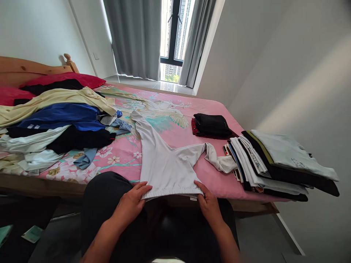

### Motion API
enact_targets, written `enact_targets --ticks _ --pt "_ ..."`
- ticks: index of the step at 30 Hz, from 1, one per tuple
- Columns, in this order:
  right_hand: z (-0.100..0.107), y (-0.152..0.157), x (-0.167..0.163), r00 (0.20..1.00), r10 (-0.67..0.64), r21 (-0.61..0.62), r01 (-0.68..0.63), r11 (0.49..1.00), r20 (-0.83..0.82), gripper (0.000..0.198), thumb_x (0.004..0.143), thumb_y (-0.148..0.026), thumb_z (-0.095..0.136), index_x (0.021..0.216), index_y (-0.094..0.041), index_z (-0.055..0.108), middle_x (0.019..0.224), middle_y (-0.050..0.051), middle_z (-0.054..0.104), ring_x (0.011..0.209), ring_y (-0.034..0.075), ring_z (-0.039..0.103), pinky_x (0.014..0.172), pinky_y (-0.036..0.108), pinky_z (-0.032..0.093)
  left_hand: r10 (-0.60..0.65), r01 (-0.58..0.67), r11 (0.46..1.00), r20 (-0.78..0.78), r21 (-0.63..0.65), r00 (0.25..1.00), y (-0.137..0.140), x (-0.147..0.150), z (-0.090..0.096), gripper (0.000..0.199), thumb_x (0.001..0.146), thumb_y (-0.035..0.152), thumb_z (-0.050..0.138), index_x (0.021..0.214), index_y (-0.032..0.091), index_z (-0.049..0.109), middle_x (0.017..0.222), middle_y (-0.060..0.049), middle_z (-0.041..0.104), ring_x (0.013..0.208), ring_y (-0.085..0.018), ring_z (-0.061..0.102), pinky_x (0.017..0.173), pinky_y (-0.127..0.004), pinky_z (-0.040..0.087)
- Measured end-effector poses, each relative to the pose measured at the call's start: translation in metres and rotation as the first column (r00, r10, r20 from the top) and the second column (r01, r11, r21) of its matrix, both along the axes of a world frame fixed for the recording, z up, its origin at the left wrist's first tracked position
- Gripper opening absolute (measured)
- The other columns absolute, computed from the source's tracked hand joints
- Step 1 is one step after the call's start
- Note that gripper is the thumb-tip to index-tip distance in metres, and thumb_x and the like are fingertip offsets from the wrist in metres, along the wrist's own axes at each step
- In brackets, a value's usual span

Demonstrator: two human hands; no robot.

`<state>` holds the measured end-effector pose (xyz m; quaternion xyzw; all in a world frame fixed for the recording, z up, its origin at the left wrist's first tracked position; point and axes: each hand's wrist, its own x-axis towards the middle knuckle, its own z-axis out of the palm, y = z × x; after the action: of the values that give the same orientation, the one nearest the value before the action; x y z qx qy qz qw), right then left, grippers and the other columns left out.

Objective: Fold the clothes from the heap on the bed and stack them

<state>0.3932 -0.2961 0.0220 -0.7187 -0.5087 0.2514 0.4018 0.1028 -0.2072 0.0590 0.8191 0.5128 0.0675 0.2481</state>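
A pair of light grey pants (167,164) lies spread on the bed, waistband towards me. One leg stretches away to the far left; the other bends to the right, its end touching the folded stack. My left hand (134,199) grips the left corner of the elastic waistband, thumb and fingers closed on the cloth. At the opposite corner my right hand (207,201) pinches the waistband beside a small white label (193,199). The waistband hangs slightly over the bed's front edge.
A loose heap of clothes (63,117) covers the bed's left side, near red pillows (90,79). On the right stand a tall stack of folded clothes (263,164) and a smaller black folded garment (211,125). The pink bedsheet (175,135) shows between them.
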Motion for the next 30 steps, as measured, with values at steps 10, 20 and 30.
enact_targets --ticks 10,20,30 --pt "-0.016 -0.019 0.022 0.954 0.23 -0.267 -0.174 0.948 0.192 0.049 0.083 -0.027 0.044 0.131 -0.03 0.051 0.109 0.004 0.066 0.101 0.024 0.062 0.087 0.037 0.046 -0.241 0.26 0.964 -0.218 0.063 0.946 0.003 0.005 -0.007 0.046 0.076 0.007 0.043 0.115 0.024 0.061 0.131 -0.011 0.051 0.112 -0.026 0.057 0.092 -0.04 0.047" --pt "-0.021 -0.027 0.015 0.921 0.263 -0.081 -0.297 0.951 -0.287 0.046 0.09 -0.038 0.042 0.133 -0.022 0.048 0.099 0.005 0.068 0.091 0.018 0.064 0.086 0.034 0.049 -0.247 0.235 0.964 0.091 0.125 0.965 0.0 -0.012 -0.004 0.05 0.073 0.005 0.042 0.115 0.026 0.059 0.128 -0.001 0.057 0.112 -0.018 0.058 0.096 -0.029 0.046" --pt "0.044 0.008 0.035 0.85 0.336 -0.029 -0.356 0.934 0.406 0.021 0.09 -0.025 0.046 0.104 -0.023 0.061 0.092 0.005 0.062 0.086 0.019 0.06 0.077 0.033 0.048 -0.333 0.298 0.918 0.1 0.261 0.938 0.034 -0.032 0.024 0.035 0.084 0.027 0.053 0.119 0.024 0.055 0.11 -0.007 0.06 0.1 -0.019 0.058 0.088 -0.029 0.047"
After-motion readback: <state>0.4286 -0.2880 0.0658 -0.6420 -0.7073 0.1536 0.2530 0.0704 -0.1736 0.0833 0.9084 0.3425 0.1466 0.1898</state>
